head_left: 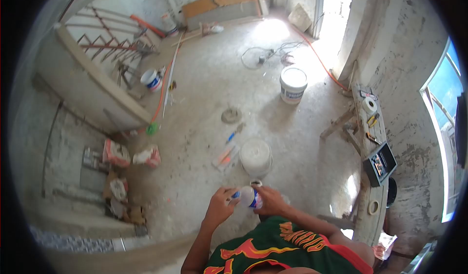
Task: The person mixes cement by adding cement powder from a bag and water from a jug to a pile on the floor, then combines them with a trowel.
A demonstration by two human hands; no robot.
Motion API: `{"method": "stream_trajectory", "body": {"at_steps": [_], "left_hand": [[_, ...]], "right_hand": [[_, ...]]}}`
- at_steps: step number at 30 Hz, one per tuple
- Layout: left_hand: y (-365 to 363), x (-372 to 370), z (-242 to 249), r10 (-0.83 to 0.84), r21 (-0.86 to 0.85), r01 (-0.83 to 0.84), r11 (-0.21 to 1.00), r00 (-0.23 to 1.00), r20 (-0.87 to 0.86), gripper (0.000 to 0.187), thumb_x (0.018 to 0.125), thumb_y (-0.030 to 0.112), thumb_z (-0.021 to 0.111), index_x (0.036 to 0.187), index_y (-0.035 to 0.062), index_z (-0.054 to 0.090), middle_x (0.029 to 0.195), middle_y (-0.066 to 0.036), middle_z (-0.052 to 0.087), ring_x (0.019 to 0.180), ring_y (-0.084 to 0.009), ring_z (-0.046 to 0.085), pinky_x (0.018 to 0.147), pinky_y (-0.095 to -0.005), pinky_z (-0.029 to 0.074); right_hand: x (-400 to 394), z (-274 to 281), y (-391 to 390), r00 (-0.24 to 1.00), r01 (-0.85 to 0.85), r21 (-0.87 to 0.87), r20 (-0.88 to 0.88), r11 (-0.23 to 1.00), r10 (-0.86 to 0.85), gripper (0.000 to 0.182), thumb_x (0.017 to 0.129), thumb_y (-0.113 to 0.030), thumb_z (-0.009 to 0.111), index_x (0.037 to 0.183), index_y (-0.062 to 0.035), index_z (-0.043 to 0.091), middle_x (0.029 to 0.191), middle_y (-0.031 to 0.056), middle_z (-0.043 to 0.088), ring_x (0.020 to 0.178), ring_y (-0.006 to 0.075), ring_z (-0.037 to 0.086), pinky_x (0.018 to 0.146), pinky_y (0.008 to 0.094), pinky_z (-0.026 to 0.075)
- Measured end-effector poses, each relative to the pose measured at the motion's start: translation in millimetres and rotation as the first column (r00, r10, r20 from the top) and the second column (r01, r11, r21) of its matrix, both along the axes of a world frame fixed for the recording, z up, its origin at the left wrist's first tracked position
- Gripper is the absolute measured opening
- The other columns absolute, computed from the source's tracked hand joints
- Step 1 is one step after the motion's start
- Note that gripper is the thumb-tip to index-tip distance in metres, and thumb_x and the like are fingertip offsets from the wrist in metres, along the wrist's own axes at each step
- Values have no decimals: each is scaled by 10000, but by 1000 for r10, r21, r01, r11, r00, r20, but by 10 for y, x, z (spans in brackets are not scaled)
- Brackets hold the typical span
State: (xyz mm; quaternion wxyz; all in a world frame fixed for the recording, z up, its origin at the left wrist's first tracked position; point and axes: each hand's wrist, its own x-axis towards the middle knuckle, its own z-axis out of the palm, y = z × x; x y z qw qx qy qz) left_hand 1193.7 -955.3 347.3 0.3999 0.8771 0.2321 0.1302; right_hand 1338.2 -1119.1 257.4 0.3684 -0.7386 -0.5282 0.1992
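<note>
Close to my body, my right hand (pixel 271 200) wraps around a clear plastic bottle (pixel 247 194) with a blue label. The bottle lies tilted, its neck end pointing left. My left hand (pixel 222 205) pinches the blue cap (pixel 236 195) at that end. Just beyond the right hand's fingers is a small round container (pixel 255 182) with a dark rim. A white lidded bucket (pixel 256 156) stands on the floor in front of both hands. To its left lies a clear flat packet (pixel 225 157) with something orange on it.
Farther off stands a white paint bucket (pixel 293 85). At right, a wooden bench (pixel 366 224) carries a grey toolbox (pixel 380 164), yellow pliers (pixel 373 120) and a tape roll (pixel 369 105). Torn bags (pixel 116 153) sit by the left wall. An orange hose (pixel 162 96) crosses the floor.
</note>
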Motion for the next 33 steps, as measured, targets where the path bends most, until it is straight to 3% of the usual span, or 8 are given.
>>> {"method": "stream_trajectory", "body": {"at_steps": [5, 10, 12, 14, 16, 20, 26, 33], "left_hand": [[1380, 779, -39, 0, 50, 11, 999, 978, -211, 345, 768, 193, 784, 1097, 109, 725, 866, -163, 651, 786, -302, 655, 702, -379, 517], [2411, 1374, 254, 136, 159, -87, 983, 934, -330, 349, 849, 385, 666, 826, 38, 701, 740, -213, 649, 714, -392, 642, 630, -453, 474], [2874, 1535, 163, 273, 260, -196, 945, 914, -302, 371, 855, 396, 654, 855, 31, 715, 737, -203, 664, 709, -385, 651, 631, -445, 482], [3407, 1704, 97, 327, 292, -234, 927, 887, -327, 426, 848, 425, 667, 900, 6, 723, 752, -198, 678, 705, -362, 667, 640, -411, 498], [4004, 1894, -3, 303, 160, -268, 950, 914, -268, 392, 857, 381, 706, 967, 4, 720, 706, -164, 669, 637, -219, 656, 638, -344, 500], [5408, 2209, -890, 121, -109, -134, 985, 986, -112, 347, 859, 282, 727, 1047, -8, 705, 914, -150, 720, 797, -193, 689, 739, -312, 524], [7372, 2087, -3311, -82, -236, -16, 972, 913, -400, 376, 860, 280, 721, 1110, 1, 690, 955, -165, 716, 844, -220, 686, 783, -323, 522], [8002, 1474, -4406, -160, -380, -82, 921, 811, -562, 331, 869, 252, 714, 1091, 8, 687, 827, -128, 656, 722, -212, 636, 689, -319, 499]], "right_hand": [[724, -57, 1314, 996, 42, -49, -73, 998, -46, 862, 576, -267, 830, 1343, -104, 471, 1055, 180, 609, 1001, 377, 601, 851, 460, 500], [1195, -71, 2483, 993, 72, 81, 93, 994, -79, 861, 568, -238, 831, 1339, -57, 491, 1093, 180, 615, 1053, 368, 583, 937, 441, 469], [1355, -235, 2944, 971, 116, 168, 187, 979, -147, 880, 571, -227, 823, 1356, -77, 453, 1059, 163, 581, 1010, 337, 569, 877, 429, 457], [1537, -507, 3367, 948, 182, 187, 228, 965, -223, 833, 578, -202, 802, 1334, -69, 478, 1060, 165, 583, 1006, 339, 568, 878, 433, 456], [1754, -755, 3815, 933, 286, 148, 183, 947, -310, 833, 582, -197, 798, 1334, -59, 468, 1056, 173, 582, 989, 355, 572, 862, 439, 463], [2252, -1556, 4856, 864, 500, 37, 42, 865, -501, 831, 594, -194, 797, 1336, -53, 449, 1042, 180, 584, 964, 374, 578, 833, 456, 479], [2784, -3102, 6448, 669, 728, -146, -60, 670, -741, 907, 604, -237, 796, 1388, -58, 376, 1179, 208, 585, 1103, 385, 577, 918, 443, 486], [3126, -5249, 7602, 469, 775, -459, -43, 434, -882, 911, 625, -347, 776, 1390, -67, 368, 1202, 219, 593, 1121, 390, 576, 932, 452, 483]]}}
